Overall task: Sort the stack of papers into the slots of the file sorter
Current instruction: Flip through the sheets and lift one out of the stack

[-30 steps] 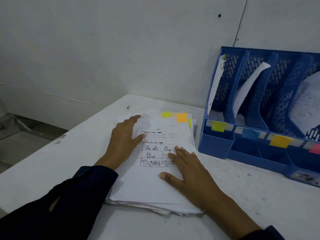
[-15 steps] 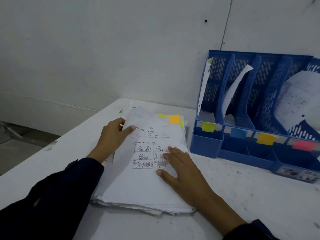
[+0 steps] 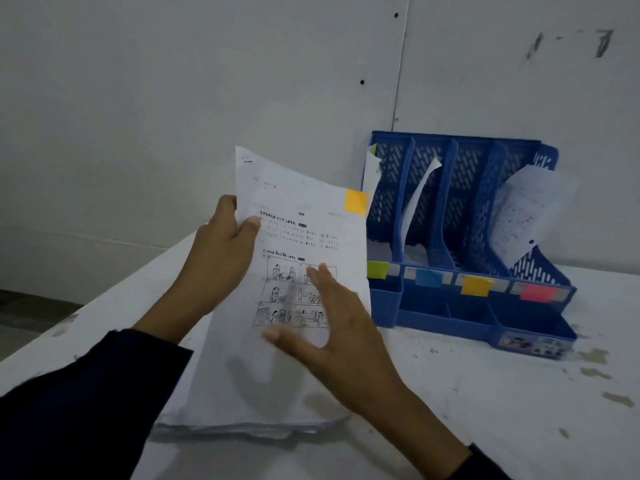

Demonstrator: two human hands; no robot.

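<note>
While raised, sheet (image 3: 304,237) in left hand (image 3: 221,251)

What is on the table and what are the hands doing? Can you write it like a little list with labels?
left hand: pinches the left edge of the sheet, lifting it
right hand: open, fingers spread in front of the sheet
sheet: printed text and cartoon boxes, orange tag at its top right corner
stack: lies on the table under the sheet
sorter: blue, on the right, some papers already in its slots
slot labels: green, blue, orange, pink
</note>
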